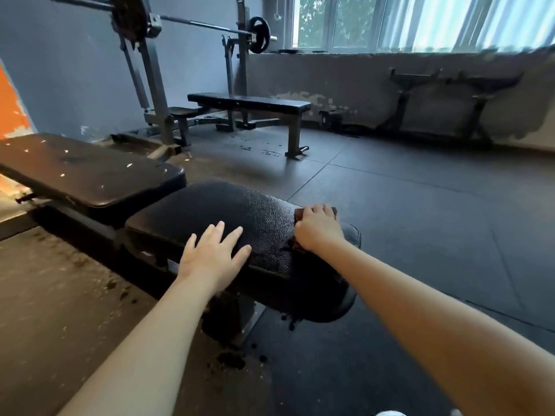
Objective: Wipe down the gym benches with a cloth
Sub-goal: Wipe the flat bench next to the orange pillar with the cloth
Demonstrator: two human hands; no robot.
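You are bracing the worktop [240, 205] with your flat left hand [214, 253] while your right hand [318, 228], gripping the cloth [300, 217] at three o'clock, is needing firm, overlapping strokes.

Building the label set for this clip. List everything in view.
black textured padded seat: one, black, nearest, centre
worn black padded backrest: one, black, left of the seat
dark brown cloth: one, brown, seat's far right edge
flat black bench: one, black, centre back
steel barbell with black plates: one, grey and black, top left
low black metal stand: one, black, right wall under window
left grip: one bare hand, flat on seat
right grip: one bare hand, grips cloth
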